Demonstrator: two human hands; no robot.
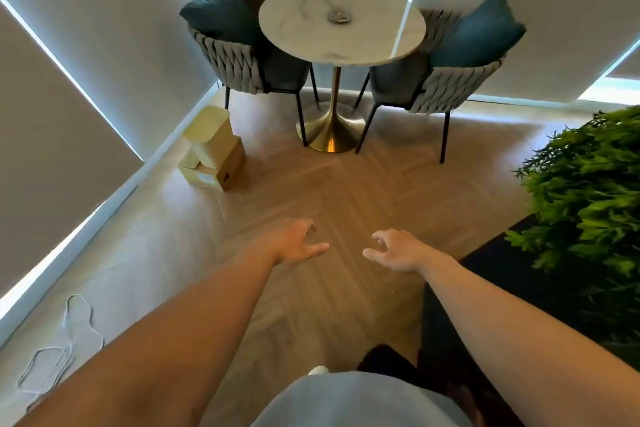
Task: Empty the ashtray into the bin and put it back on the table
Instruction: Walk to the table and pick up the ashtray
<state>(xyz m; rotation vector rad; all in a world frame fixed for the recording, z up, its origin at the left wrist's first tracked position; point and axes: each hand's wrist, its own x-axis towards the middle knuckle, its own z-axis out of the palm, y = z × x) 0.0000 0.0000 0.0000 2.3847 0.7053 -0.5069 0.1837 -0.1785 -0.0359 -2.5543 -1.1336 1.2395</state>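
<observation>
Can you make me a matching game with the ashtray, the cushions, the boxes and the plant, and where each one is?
Things:
1. ashtray
2. cushions
3. boxes
4. plant

Places:
A. stacked on the floor by the left wall
B. on the round marble table
C. at the right edge of the picture
D. on the chairs

Pairs: 1-B, 2-D, 3-A, 4-C
</observation>
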